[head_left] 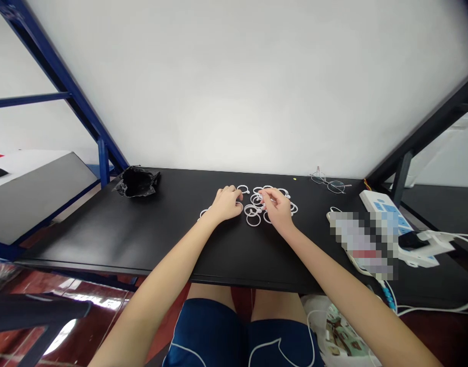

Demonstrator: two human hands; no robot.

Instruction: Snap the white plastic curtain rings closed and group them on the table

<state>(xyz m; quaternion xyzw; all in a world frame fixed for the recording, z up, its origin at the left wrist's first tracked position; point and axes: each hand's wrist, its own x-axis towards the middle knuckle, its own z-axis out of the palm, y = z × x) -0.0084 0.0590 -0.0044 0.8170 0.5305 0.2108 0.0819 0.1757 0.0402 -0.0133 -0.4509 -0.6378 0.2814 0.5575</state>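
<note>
Several thin white plastic rings [253, 219], some with a small round knob, lie in a loose, overlapping cluster on the black table [172, 224]. My left hand [226, 204] is at the left of this cluster, its fingers curled and its thumb beside a white ring that is partly covered. Another ring [243, 189] lies just beyond its fingertips, and part of one more shows left of the wrist. Over the cluster, my right hand [277, 208] has thumb and fingers pinched together at a white ring; the hand hides some rings beneath it.
A crumpled black plastic bag [136, 182] stands open at the back left. Eyeglasses [328, 182] lie at the back right, near a phone [361, 244] with a blurred screen, a white power strip [386, 209] and white cables [440, 309]. A white wall [234, 92] rises behind the table.
</note>
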